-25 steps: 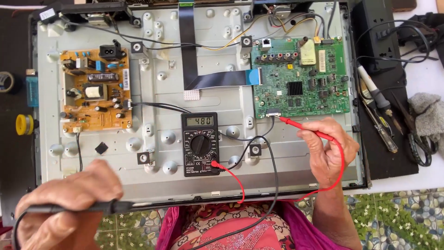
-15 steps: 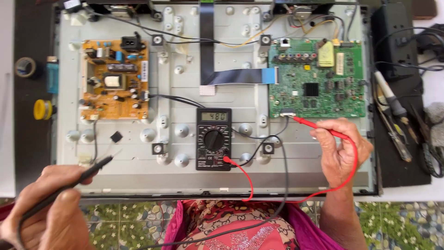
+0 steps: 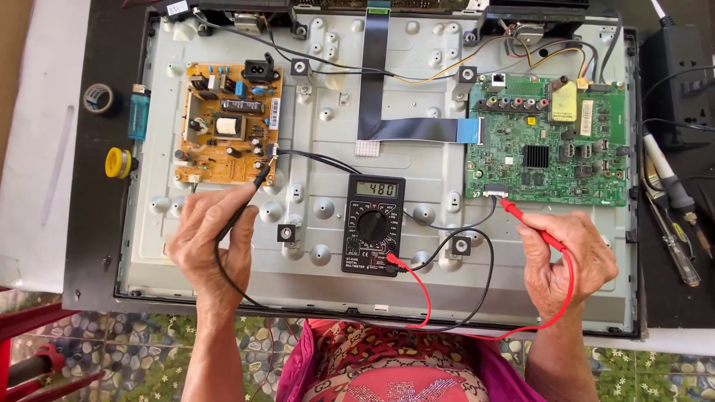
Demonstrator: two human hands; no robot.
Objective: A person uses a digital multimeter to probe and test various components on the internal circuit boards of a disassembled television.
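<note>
- The left hand is gripping the black test probe between thumb and fingers, and the probe's tip is resting at the lower right corner of the tan power supply board.
- The right hand is pinching the red test probe, fingers closed around its handle, and the tip is touching the lower edge of the green main board, just beside a small white connector.
- A black digital multimeter is lying flat between the two hands on the grey metal back panel of an opened flat television, with digits showing on its small display (the rotary dial sits below that display).
- A red lead is running from the meter's lower right socket down toward the person's lap and curving round to the right hand; a black lead is looping under the left hand.
- A wide black ribbon cable is coming down from the top edge and turning right to reach the green board.
- At the far left, a roll of dark tape and a yellow spool are lying on the black frame, well apart from both hands.
- At the far right, a screwdriver and another long tool are lying beside the panel.
</note>
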